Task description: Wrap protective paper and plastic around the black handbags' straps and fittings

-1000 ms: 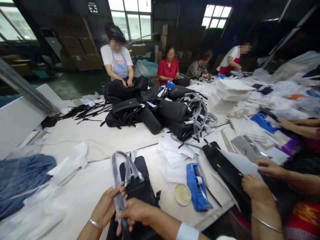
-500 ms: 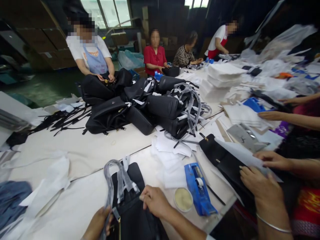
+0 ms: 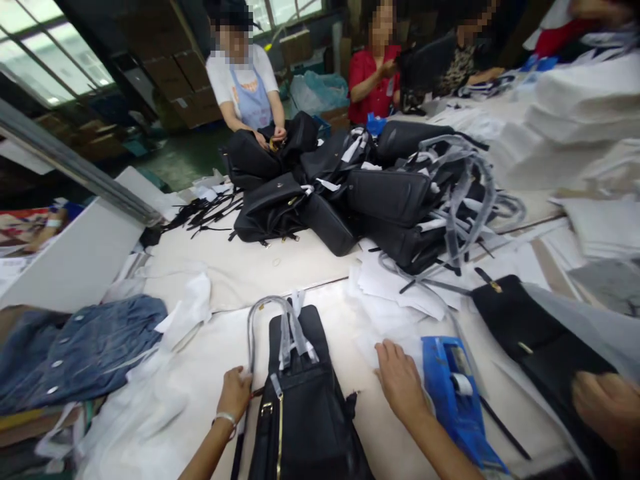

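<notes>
A black backpack [image 3: 313, 427] with gold zips lies on the table in front of me. Its handle [image 3: 293, 333] is wrapped in clear plastic. My left hand [image 3: 234, 397] pinches the plastic-wrapped strap [image 3: 250, 347] along the bag's left side. Over to the right, my right hand [image 3: 400, 380] is off the bag, palm down with fingers stretched out. Its fingertips lie at the edge of thin white sheets [image 3: 380, 320], just left of a blue tape dispenser [image 3: 457, 393]. Whether they touch a sheet, I cannot tell.
Black bags [image 3: 390, 193] are heaped across the table. A co-worker's hand [image 3: 607, 407] is at another black bag piece [image 3: 540, 327] on the right. A denim garment [image 3: 85, 347] and white wrapping [image 3: 145, 400] lie left. White foam sheets [image 3: 585, 120] are stacked far right.
My right hand has left the bag and moved right toward the white sheets and dispenser. My left hand stays at the strap. The view has swung left.
</notes>
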Demonstrator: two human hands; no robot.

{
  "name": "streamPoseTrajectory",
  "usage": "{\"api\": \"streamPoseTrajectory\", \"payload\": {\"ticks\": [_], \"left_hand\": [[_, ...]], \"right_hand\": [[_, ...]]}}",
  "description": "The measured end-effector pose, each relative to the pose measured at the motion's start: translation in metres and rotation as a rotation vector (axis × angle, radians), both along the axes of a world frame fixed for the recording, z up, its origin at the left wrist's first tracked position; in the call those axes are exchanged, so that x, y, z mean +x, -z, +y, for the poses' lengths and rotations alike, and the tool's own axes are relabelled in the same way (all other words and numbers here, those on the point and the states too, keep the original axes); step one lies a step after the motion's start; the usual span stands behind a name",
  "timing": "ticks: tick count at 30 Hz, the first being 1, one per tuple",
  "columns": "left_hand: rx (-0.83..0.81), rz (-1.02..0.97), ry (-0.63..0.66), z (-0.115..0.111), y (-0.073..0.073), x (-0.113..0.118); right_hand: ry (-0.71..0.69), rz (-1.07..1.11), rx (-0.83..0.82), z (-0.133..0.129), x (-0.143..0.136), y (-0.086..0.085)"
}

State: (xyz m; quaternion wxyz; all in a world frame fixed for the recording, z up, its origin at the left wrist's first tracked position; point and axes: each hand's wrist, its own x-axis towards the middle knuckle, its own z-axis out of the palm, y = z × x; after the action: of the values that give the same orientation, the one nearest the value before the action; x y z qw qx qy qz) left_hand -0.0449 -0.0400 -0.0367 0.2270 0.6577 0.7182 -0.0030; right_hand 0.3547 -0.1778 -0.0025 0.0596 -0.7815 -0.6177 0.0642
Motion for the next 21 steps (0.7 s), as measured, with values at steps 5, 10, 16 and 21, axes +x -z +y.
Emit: {"api": "streamPoseTrajectory", "payload": {"ticks": [5, 10, 16, 21], "left_hand": [[-0.055, -0.311, -0.187, -0.067, -0.026, -0.011], [-0.388, -0.589, -0.280, -0.131, -0.048, -0.005], [-0.361, -0.602, -0.251, -0.149, -0.050, -0.001], [-0.303, -0.518, -0.204, -0.150, -0.048, -0.002]], "right_hand": [[-0.051, 0.103, -0.029, 0.007, 0.019, 0.022], [-0.025, 0.215, -0.080, 0.016, 0.030, 0.017], [0.077, 0.280, 0.115, 0.017, 0.027, -0.025], [0.167, 0.238, 0.290, 0.012, 0.023, -0.067]]}}
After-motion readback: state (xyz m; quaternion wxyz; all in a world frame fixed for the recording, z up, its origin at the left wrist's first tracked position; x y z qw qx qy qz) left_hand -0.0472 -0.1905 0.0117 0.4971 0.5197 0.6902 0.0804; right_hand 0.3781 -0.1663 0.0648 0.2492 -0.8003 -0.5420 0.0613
